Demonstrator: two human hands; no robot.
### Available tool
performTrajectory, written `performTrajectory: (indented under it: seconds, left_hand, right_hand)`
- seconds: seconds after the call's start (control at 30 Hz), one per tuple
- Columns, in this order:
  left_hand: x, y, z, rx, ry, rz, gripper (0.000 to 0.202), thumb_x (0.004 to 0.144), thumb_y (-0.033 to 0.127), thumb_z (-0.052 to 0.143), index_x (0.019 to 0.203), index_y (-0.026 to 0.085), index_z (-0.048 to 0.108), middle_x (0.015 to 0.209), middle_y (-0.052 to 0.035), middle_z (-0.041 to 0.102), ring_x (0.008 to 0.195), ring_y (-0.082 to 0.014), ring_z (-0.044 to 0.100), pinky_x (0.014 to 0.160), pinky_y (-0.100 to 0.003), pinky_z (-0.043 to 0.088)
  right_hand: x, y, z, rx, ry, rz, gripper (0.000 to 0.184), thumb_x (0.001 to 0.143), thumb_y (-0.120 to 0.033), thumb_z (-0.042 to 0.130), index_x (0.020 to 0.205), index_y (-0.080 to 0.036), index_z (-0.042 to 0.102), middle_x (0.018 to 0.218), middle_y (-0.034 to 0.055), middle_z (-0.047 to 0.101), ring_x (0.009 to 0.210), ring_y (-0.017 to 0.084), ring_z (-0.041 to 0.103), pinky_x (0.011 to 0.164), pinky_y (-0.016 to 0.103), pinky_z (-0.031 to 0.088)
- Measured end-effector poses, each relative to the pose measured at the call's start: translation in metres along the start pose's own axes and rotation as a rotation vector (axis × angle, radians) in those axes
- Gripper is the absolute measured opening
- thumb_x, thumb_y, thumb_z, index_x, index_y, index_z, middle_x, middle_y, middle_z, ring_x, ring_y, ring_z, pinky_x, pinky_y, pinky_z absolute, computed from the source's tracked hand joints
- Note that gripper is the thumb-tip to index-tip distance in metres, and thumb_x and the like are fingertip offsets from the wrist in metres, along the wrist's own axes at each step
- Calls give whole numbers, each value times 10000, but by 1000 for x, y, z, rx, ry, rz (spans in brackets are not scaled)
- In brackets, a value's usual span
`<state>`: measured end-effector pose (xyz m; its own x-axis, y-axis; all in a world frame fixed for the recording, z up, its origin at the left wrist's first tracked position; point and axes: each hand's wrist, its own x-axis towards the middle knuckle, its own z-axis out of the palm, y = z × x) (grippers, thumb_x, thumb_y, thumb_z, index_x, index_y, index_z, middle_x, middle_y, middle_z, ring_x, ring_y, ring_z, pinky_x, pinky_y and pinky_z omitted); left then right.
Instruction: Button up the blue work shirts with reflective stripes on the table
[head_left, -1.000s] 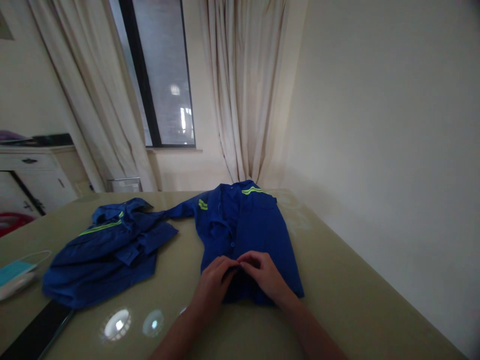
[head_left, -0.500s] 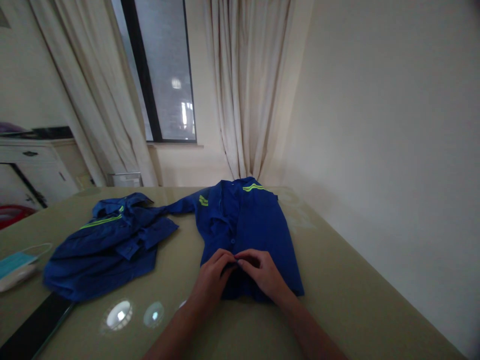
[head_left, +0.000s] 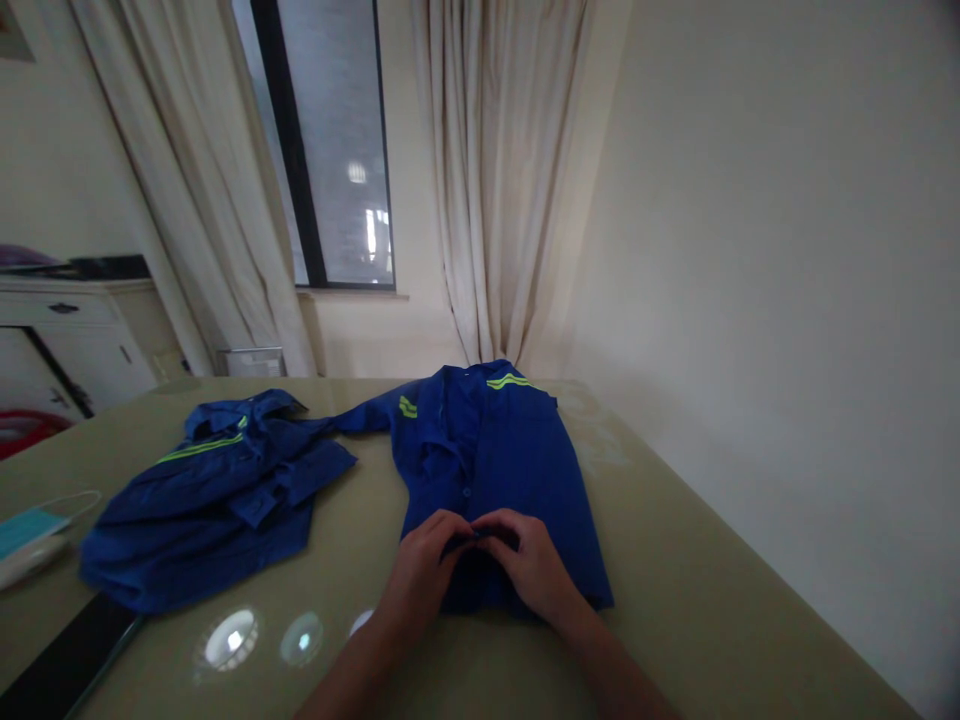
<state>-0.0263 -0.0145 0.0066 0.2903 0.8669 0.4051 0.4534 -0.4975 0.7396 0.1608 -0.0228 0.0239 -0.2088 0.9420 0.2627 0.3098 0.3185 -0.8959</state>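
Note:
A blue work jacket (head_left: 517, 450) with yellow-green stripes lies front up on the table, its collar at the far side and its upper front parted. My left hand (head_left: 429, 560) pinches the front edge near the hem. Right against it, my right hand (head_left: 529, 560) pinches the same edge, fingertips meeting those of the left. A button (head_left: 466, 491) shows just above my fingers; what lies between the fingertips is hidden. One sleeve (head_left: 367, 412) stretches left towards a second blue jacket (head_left: 202, 520), which lies crumpled.
At the left edge are a light blue face mask (head_left: 30, 530), a white object (head_left: 30, 562) and a black flat item (head_left: 71, 655) partly under the second jacket. A wall (head_left: 787, 350) runs along the table's (head_left: 720, 620) right side; curtains (head_left: 495, 180) hang behind.
Both hands stay pinched on the jacket's front edge, with a slight shift of the fingers. The whole view has moved a little; the second jacket lies as before.

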Motion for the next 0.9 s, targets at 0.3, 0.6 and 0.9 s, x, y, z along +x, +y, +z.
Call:
performTrajectory:
  seconds: [0.3, 0.6, 0.9]
  left_hand:
    - [2, 1, -1, 7, -13, -78, 137, 909, 197, 611, 950, 245, 733, 968, -14, 753, 916, -196, 699, 860, -322, 527]
    - [1, -1, -8, 44, -64, -51, 158, 893, 168, 634, 992, 243, 731, 997, -17, 745, 934, -192, 690, 875, -319, 526]
    - [0, -6, -8, 216, -116, -4, 253, 915, 147, 555, 1063, 251, 732, 1035, -42, 728, 975, -215, 667, 898, -354, 531]
  right_hand:
    - [-1, 0, 2, -265, 9, -52, 194, 943, -185, 612, 1030, -250, 773, 999, 37, 759, 953, 209, 699, 888, 324, 502]
    - [-5, -2, 4, -438, -20, -63, 185, 963, -173, 586, 1040, -224, 747, 985, 42, 729, 954, 208, 669, 882, 322, 472]
    - [-4, -2, 3, -420, -9, -72, 184, 971, -190, 562, 1034, -234, 729, 990, 40, 725, 956, 213, 665, 873, 329, 468]
